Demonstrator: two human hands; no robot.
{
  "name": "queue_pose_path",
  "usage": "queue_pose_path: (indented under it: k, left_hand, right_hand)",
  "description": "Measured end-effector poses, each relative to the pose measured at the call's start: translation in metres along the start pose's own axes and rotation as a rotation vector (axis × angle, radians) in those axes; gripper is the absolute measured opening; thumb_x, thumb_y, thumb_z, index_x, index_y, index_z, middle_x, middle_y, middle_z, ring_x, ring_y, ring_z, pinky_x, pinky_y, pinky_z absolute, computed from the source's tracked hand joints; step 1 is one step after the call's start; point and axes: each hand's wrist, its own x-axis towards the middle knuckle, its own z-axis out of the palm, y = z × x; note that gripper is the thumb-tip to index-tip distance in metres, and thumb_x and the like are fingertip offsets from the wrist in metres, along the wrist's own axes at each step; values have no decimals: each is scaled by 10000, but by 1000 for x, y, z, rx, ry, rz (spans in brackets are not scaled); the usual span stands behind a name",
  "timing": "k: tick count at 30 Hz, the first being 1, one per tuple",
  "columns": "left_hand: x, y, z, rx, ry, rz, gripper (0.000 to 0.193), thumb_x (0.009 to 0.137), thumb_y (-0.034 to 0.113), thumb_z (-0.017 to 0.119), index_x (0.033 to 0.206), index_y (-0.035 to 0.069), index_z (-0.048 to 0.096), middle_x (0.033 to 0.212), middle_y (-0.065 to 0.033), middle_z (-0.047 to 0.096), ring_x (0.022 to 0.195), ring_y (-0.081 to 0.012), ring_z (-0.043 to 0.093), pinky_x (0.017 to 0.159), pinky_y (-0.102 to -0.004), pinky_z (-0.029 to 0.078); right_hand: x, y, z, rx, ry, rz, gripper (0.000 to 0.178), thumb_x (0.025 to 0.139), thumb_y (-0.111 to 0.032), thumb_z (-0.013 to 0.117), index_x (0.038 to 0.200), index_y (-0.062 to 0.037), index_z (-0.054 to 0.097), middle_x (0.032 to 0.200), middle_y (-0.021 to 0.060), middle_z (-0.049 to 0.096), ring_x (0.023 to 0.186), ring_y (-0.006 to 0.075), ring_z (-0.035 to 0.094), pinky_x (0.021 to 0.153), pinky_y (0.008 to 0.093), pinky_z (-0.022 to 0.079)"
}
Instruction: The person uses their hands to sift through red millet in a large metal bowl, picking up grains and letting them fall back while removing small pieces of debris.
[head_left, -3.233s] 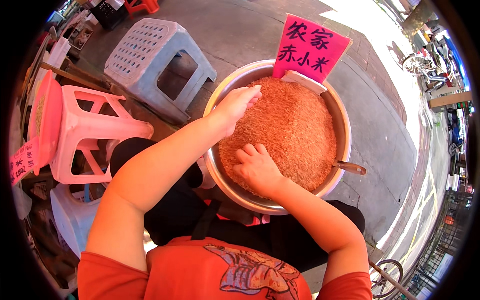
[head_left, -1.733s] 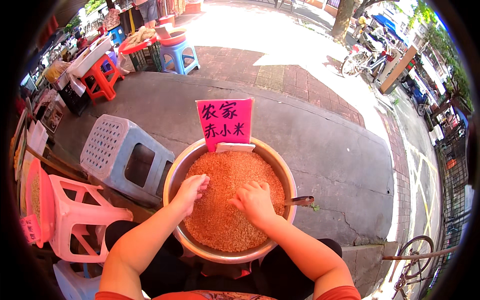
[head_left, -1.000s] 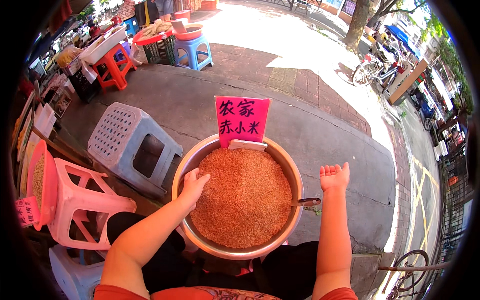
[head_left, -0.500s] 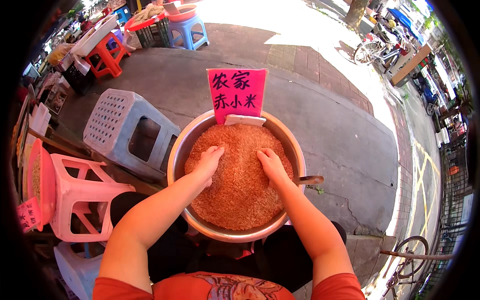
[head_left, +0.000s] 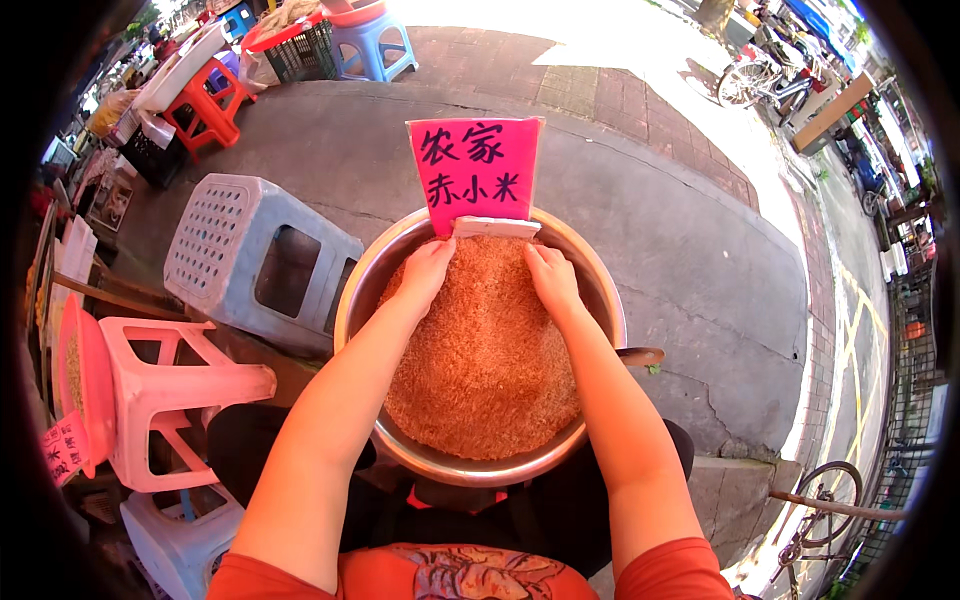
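Note:
A round metal basin [head_left: 612, 300] sits between my knees, heaped with small reddish-brown grains [head_left: 480, 370]. At its far side stands a bright pink sign [head_left: 474, 165] with black handwriting, a whitish block [head_left: 497, 228] at its foot. My left hand [head_left: 427, 275] is at the far left of the heap, its fingertips close to the block's left end. My right hand [head_left: 553, 277] mirrors it at the right end. Both hands look closed, fingers together and partly hidden against the grains; anything inside them does not show. A brown handle [head_left: 640, 356] juts out past the basin's right rim.
A grey-blue plastic stool [head_left: 262, 250] lies tipped left of the basin. Nearer are a pink stool [head_left: 190, 375], a pink bowl [head_left: 85, 380] of grain and another grey-blue stool [head_left: 185, 535]. Red [head_left: 208, 100] and blue [head_left: 373, 45] stools stand behind; bicycles are at the right.
Both my hands have moved away from me, from the middle of the heap to its far edge beside the sign's foot. The view has shifted slightly.

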Motion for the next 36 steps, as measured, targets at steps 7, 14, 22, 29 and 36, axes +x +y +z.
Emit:
queue_pose_path:
  k: [7, 14, 22, 29, 36]
  left_hand:
    - [-36, 59, -1, -412, -400, -319, 374, 885, 332, 587, 984, -22, 655, 999, -109, 657, 913, -160, 599, 806, -296, 448]
    - [-87, 63, -13, -451, -469, -130, 267, 892, 247, 571, 950, 0, 655, 952, -78, 658, 869, -138, 604, 814, -268, 449]
    - [-97, 29, -59, 26, -45, 144, 331, 898, 236, 544, 1066, -43, 603, 1079, -98, 592, 1015, -168, 541, 892, -296, 404]
    - [-80, 4, -47, -89, 38, -373, 529, 913, 370, 515, 1282, -1, 437, 1362, -149, 425, 1271, -240, 370, 1048, -370, 265]
    - [-79, 32, -25, -607, -185, -480, 370, 895, 302, 563, 1123, 10, 562, 1120, -132, 599, 1033, -228, 561, 882, -386, 436]
  right_hand:
    - [-12, -26, -12, 901, -407, 466, 415, 930, -330, 492, 1184, -7, 547, 1165, 111, 601, 1053, 198, 561, 918, 351, 421]
    - [-56, -64, -32, 961, -468, 412, 381, 919, -298, 512, 1021, 55, 611, 962, 129, 652, 873, 189, 614, 771, 295, 464]
    - [-56, -37, -52, -68, -148, -144, 434, 941, -387, 421, 1128, -33, 589, 1110, 213, 598, 1094, 355, 540, 901, 436, 421]
    - [-47, 1, -27, 116, -105, 370, 603, 896, -488, 444, 1275, -21, 486, 1264, 246, 502, 1205, 370, 457, 992, 452, 353]
    - [-57, -26, -28, 772, -291, 565, 470, 892, -346, 543, 1181, 24, 541, 1133, 155, 591, 1041, 239, 560, 852, 374, 446]
